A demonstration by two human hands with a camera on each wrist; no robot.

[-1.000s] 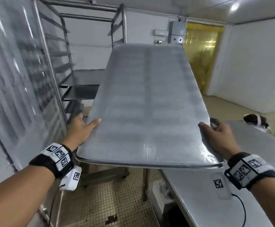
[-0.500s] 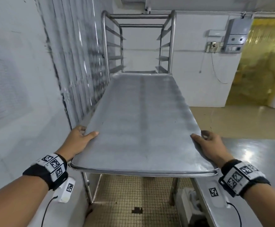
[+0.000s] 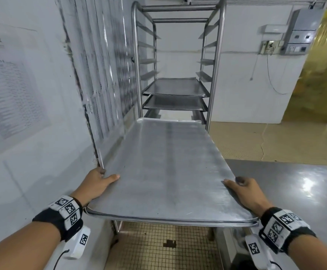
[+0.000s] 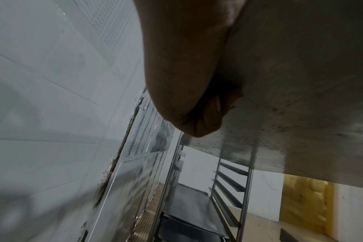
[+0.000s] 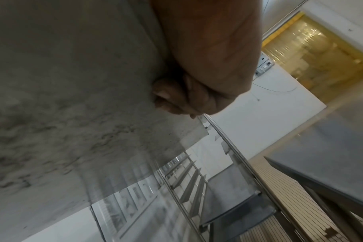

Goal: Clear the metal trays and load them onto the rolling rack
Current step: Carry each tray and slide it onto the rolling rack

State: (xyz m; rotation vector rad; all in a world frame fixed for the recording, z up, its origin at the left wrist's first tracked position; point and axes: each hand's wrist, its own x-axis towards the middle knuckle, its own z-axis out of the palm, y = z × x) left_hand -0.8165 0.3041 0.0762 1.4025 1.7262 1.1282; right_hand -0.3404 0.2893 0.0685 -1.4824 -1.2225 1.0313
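- Steel tray (image 3: 168, 172), bare-topped and dull grey, held level between both hands in front of the rolling rack (image 3: 178, 61), long side pointing toward it.
- Left hand (image 3: 95, 185) at the tray's near-left edge: thumb lying flat on top, fingers (image 4: 205, 117) curled under against the underside.
- Right hand (image 3: 246, 191) at the near-right edge, mirrored: thumb on top, fingers (image 5: 172, 99) tucked beneath the rim.
- Both grips narrow, pinching only the tray's thin edge.
- Far end of the tray close before the rack's front posts; whether touching them cannot be told.
- Inside the rack, two loaded trays (image 3: 175, 87) stacked on middle runners, with a third level partly hidden behind the held tray's far edge.
- Above those, several pairs of bare angle runners up to the top crossbars.
- Left of the rack, a ribbed metal panel (image 3: 104, 65) on the white wall (image 3: 32, 152), running close along the tray's left edge; little room on that side.
- Right of the rack, open beige floor (image 3: 265, 141) toward a doorway with a yellow strip curtain (image 3: 322, 75).
- Steel table (image 3: 295, 191) under and beside the right hand; the tray's near-right corner overhangs it.
- Below the tray's near edge, small-tiled floor visible between wall and table.
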